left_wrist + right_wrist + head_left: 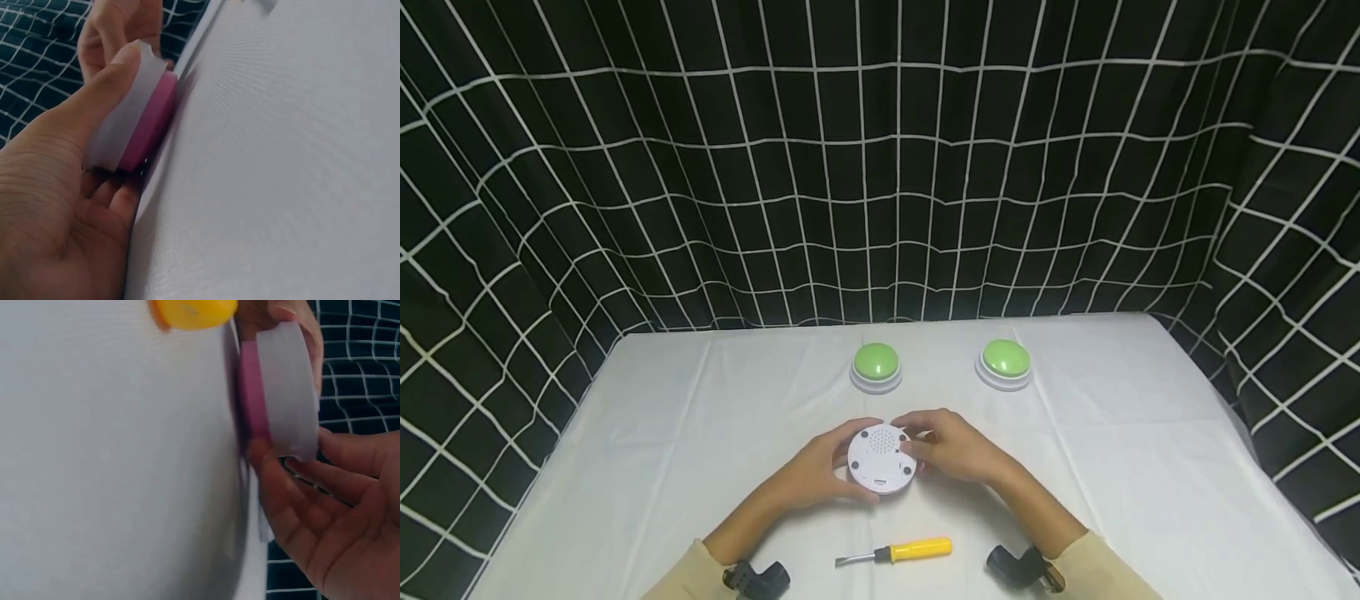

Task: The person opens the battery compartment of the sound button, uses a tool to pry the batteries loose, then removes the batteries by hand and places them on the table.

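Beige sleeves (688, 575) foremost; pink-and-white disc (880, 465) between left hand (808, 477) and right hand (953, 447), both gripping its rim; any writing unreadably small.

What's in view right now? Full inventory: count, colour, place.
Round device: 1, white and pink, between the hands, pink side down
Domed buttons: 2, green on white bases, beyond the hands
Screwdriver: 1, yellow handle, on cloth between the wrists
Cloth: 1, white, under everything
Grid curtain: count unclear, black with white lines, back and sides
Wrist cameras: 2, black, one per wrist
Sleeves: 2, beige, forearms
Left hand: 1, bare, gripping device's left
Right hand: 1, bare, gripping device's right
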Tool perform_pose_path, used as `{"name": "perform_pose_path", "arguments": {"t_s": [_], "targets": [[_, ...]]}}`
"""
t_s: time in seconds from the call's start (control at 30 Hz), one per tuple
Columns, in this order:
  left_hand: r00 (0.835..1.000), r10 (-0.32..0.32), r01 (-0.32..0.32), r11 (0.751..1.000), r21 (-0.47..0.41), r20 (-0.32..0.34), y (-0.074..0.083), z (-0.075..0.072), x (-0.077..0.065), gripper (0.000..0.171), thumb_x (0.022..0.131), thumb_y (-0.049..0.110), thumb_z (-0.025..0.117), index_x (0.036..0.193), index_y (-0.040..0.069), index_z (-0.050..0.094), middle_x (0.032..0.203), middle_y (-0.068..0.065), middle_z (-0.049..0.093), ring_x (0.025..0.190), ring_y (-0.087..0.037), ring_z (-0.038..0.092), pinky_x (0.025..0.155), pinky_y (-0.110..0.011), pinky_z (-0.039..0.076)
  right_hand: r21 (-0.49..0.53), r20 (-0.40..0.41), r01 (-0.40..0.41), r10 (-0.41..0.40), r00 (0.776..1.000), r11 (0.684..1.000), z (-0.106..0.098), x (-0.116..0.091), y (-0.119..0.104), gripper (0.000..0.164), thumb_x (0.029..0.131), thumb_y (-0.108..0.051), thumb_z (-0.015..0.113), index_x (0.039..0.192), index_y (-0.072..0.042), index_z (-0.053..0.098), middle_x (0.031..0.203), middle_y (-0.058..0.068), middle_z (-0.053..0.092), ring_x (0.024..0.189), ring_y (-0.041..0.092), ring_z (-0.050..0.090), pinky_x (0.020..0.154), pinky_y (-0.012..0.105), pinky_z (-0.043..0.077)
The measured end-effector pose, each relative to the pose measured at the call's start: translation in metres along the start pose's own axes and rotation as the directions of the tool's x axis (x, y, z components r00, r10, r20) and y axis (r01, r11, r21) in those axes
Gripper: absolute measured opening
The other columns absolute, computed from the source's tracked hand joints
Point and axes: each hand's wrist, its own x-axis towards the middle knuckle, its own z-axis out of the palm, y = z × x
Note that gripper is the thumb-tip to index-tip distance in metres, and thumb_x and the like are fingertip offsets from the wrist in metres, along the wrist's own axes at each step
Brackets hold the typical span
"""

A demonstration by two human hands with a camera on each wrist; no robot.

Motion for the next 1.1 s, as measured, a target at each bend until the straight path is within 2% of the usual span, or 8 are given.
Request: {"name": "perform_pose_path", "arguments": {"t_s": [0.2,0.33,0.4,0.47,0.57,0.63,0.83,1.1], "targets": [[1.000,0.013,-0.013,1.000,-0.021,0.000,0.002,-0.002,0.000,0.098,0.069,0.019,0.095,0.152,0.016,0.043,0.152,-0.003,0.049,0.140,-0.021,0.048,0.114,-0.027,0.041,-0.203,-0.101,0.101,-0.124,0.987,0.974,-0.001,-0.002,-0.015,0.040,0.092,-0.012,0.073,0.128,0.003,0.066,0.124,0.017,0.070,0.107,0.032,0.070,0.089,0.042,0.061],[1.000,0.005,-0.005,0.999,-0.038,-0.003,0.002,-0.004,0.001,0.098,0.070,0.016,0.094,0.153,0.015,0.042,0.152,-0.005,0.049,0.138,-0.022,0.050,0.112,-0.026,0.043,-0.311,-0.048,0.195,-0.220,0.974,0.930,0.002,-0.004,-0.026,0.040,0.091,-0.013,0.077,0.126,0.003,0.067,0.125,0.014,0.070,0.114,0.031,0.068,0.098,0.045,0.057],[1.000,0.005,-0.005,0.999,-0.049,0.002,0.001,-0.004,0.003,0.100,0.071,0.015,0.093,0.155,0.016,0.040,0.154,-0.006,0.048,0.138,-0.022,0.050,0.111,-0.026,0.044,-0.376,0.002,0.237,-0.255,0.967,0.896,0.004,-0.006,-0.030,0.039,0.089,-0.016,0.078,0.124,0.001,0.069,0.120,0.011,0.073,0.110,0.026,0.069,0.096,0.041,0.058],[1.000,0.003,-0.003,0.999,-0.054,0.012,-0.001,-0.003,0.003,0.102,0.071,0.016,0.093,0.156,0.016,0.037,0.156,-0.005,0.045,0.138,-0.022,0.050,0.110,-0.025,0.045,-0.422,0.043,0.263,-0.270,0.962,0.868,0.007,-0.007,-0.033,0.036,0.088,-0.018,0.079,0.119,-0.002,0.070,0.104,0.006,0.075,0.093,0.018,0.070,0.084,0.032,0.061],[1.000,0.000,0.001,0.999,-0.045,0.017,-0.003,-0.002,0.003,0.103,0.071,0.015,0.093,0.157,0.016,0.036,0.157,-0.004,0.044,0.139,-0.020,0.049,0.110,-0.024,0.044,-0.474,0.071,0.280,-0.281,0.957,0.835,0.011,-0.008,-0.035,0.029,0.087,-0.021,0.081,0.109,-0.006,0.069,0.084,-0.002,0.067,0.071,0.009,0.058,0.064,0.022,0.053],[1.000,0.000,0.001,0.999,-0.042,0.014,-0.003,-0.002,0.002,0.101,0.072,0.014,0.093,0.156,0.016,0.037,0.156,-0.004,0.045,0.139,-0.020,0.050,0.110,-0.023,0.044,-0.504,0.073,0.286,-0.289,0.954,0.815,0.014,-0.008,-0.036,0.031,0.086,-0.023,0.081,0.108,-0.005,0.070,0.085,0.000,0.067,0.068,0.007,0.053,0.061,0.021,0.050],[1.000,-0.006,0.007,0.998,-0.054,0.014,-0.001,-0.003,0.003,0.100,0.071,0.009,0.093,0.155,0.015,0.039,0.156,-0.002,0.045,0.138,-0.019,0.050,0.110,-0.023,0.044,-0.595,0.059,0.293,-0.322,0.945,0.749,0.018,-0.008,-0.036,0.046,0.085,-0.025,0.083,0.120,0.002,0.071,0.116,0.009,0.072,0.074,0.008,0.059,0.068,0.023,0.054],[1.000,-0.012,0.013,0.998,-0.061,0.015,0.001,-0.003,0.002,0.100,0.070,0.011,0.093,0.155,0.016,0.041,0.156,-0.004,0.046,0.139,-0.017,0.048,0.112,-0.023,0.043,-0.664,0.071,0.345,-0.404,0.912,0.663,0.022,-0.008,-0.034,0.017,0.087,-0.024,0.081,0.095,-0.011,0.075,0.113,0.002,0.073,0.083,0.016,0.071,0.077,0.026,0.061]]}}
